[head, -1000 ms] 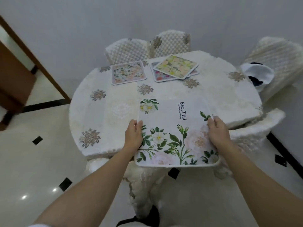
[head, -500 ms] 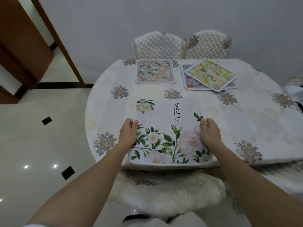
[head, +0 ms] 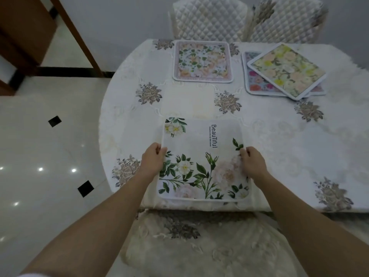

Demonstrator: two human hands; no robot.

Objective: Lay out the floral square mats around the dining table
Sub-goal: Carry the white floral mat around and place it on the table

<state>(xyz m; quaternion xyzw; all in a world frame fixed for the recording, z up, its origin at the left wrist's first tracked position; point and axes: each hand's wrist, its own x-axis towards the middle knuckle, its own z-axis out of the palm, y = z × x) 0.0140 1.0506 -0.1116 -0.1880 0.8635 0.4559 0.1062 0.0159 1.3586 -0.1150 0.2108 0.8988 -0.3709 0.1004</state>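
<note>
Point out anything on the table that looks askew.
The yellow floral mat at the far right lies turned at an angle on top of the pink floral mat, rather than at a place of its own. The peach floral mat and the white mat, gripped by the left hand and right hand, sit square.

I count 4 floral square mats: 1 white square mat with green leaves and pale blossoms [head: 203,156], gripped in my 2 hands, left hand [head: 152,159] and right hand [head: 252,162]; 1 pink-bordered mat of peach flowers [head: 202,61] lying alone; and 2 stacked, a yellow-green flowered mat [head: 287,69] on a mat of pink and blue blooms [head: 257,84]. There is 1 round table under a white cloth [head: 279,146], with 7 grey-brown embroidered flowers [head: 148,92] on top. I see 2 white quilted chair backs [head: 207,19] [head: 287,21], 1 fluffy cream seat [head: 199,254], and 2 black diamond floor tiles [head: 85,188].
</note>
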